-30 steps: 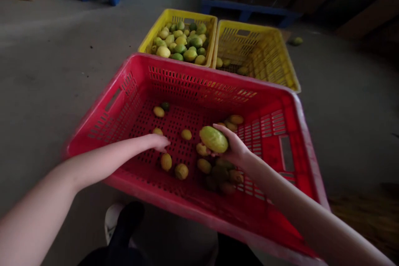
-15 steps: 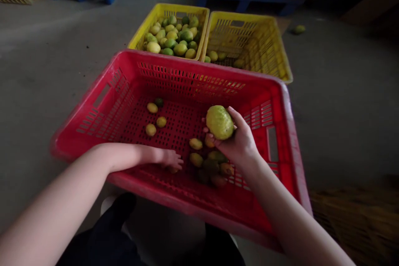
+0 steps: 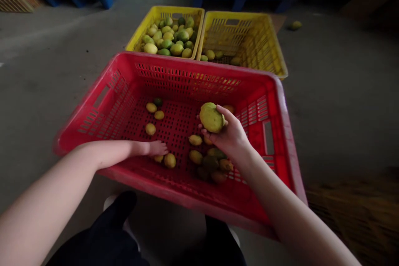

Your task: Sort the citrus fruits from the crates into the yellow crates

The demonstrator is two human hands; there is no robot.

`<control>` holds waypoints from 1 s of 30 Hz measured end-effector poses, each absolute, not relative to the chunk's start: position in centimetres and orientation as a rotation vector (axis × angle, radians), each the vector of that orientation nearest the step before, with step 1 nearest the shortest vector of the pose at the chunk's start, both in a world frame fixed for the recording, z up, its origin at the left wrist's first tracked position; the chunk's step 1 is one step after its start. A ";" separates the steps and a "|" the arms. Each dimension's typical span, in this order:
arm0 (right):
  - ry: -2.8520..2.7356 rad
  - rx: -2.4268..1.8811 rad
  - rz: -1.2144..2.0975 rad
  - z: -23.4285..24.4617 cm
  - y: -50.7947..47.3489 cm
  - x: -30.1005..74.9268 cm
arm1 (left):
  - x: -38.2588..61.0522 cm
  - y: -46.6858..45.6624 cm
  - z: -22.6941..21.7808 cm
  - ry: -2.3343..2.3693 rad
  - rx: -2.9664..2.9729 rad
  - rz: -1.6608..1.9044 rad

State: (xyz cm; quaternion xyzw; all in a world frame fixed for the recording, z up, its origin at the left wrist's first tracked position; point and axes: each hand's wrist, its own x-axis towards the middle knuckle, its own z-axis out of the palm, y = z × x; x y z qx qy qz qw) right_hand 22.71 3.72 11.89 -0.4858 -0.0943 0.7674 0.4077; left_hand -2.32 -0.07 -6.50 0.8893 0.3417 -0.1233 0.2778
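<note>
From the head camera, a big citrus fruit (image 3: 211, 117) is held up by the right hand (image 3: 230, 134), above the right half of the red crate (image 3: 168, 81). Yellow-green it is, plump and bumpy-skinned! It is wrapped from below and from the right by the fingers (image 3: 208, 135), the thumb being laid against its upper right side, while its left face is left in plain sight.

Over to the left hand (image 3: 156, 148): it is lowered deep into the crate, its fingers spread out over a small yellow fruit (image 3: 158, 159) that is partly covered by them; whether that one is gripped cannot be told. Right beside it, a second yellow fruit (image 3: 170, 161) is seen uncovered. Farther in, a loose foursome (image 3: 159, 115) is spotted, three yellow and one dark green. Below the right hand, a dim cluster (image 3: 210, 163) is bunched together.

Beyond, one yellow crate (image 3: 134, 38) is piled with green and yellow citrus; in its neighbour (image 3: 264, 45), a few are seen low down.
</note>
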 end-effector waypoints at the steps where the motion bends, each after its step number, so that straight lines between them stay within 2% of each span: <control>1: -0.249 -1.221 1.933 11.9 3.7 22.7 | -2.4 0.2 -6.2 0.916 2.384 -0.349; 5: -0.262 -1.228 1.936 11.9 3.7 22.6 | -2.2 2.8 -3.2 0.982 2.378 -0.394; 7: -0.254 -1.250 1.947 12.0 3.7 22.5 | -1.8 4.6 -0.6 1.078 2.370 -0.309; 11: -0.248 -1.309 1.934 11.7 3.5 22.1 | -0.7 6.9 5.5 1.365 2.070 0.305; 15: -0.344 -1.269 1.982 10.3 3.2 21.7 | 0.5 6.3 9.1 1.234 1.542 0.798; 19: -0.382 -1.207 2.015 9.0 3.0 21.6 | 1.1 5.1 9.0 0.993 1.106 0.966; 22: -0.378 -1.130 2.023 8.8 3.0 21.7 | 1.2 4.7 8.0 1.002 0.979 1.003; 30: -0.526 -1.067 2.016 9.6 2.7 21.8 | 1.6 3.6 7.4 1.081 1.171 0.741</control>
